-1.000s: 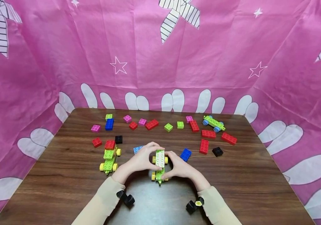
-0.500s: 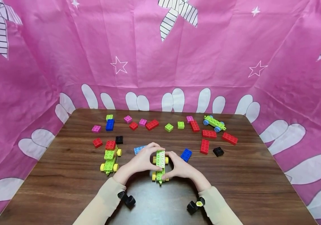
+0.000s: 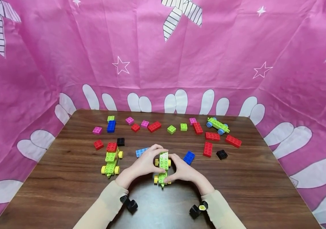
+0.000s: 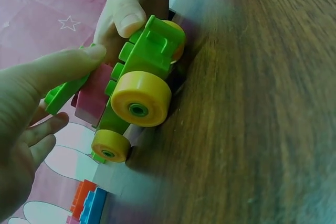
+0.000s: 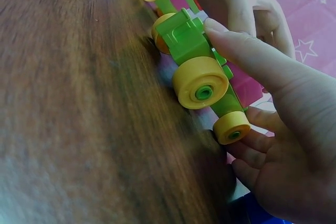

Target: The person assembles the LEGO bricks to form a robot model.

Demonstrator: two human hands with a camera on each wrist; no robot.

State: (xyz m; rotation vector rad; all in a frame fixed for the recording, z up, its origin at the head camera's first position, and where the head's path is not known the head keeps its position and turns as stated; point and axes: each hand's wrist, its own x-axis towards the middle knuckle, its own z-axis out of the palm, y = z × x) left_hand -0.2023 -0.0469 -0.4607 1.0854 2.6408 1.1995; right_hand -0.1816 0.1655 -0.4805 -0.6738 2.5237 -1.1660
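Observation:
A green toy car base (image 3: 161,178) with yellow wheels (image 4: 140,99) stands at the table's middle, a pink brick (image 4: 93,95) on its studs. Over the pink brick lies a long green brick (image 3: 164,161), pinched between thumb and fingers of my left hand (image 3: 146,161); in the left wrist view it sits tilted on the pink brick. My right hand (image 3: 183,169) grips the car base, its thumb on the near end and its fingers around the far end by a wheel (image 5: 231,127).
To the left stands another yellow-wheeled car (image 3: 111,165) topped with green and red bricks. A light blue brick (image 3: 141,152) and a dark blue brick (image 3: 189,157) flank the hands. Several loose bricks and a blue-wheeled car base (image 3: 218,126) lie farther back on the brown table (image 3: 251,190).
The long green brick has turned slightly and its top catches less glare. Both hands keep nearly the same place on the car; the other bricks have not moved.

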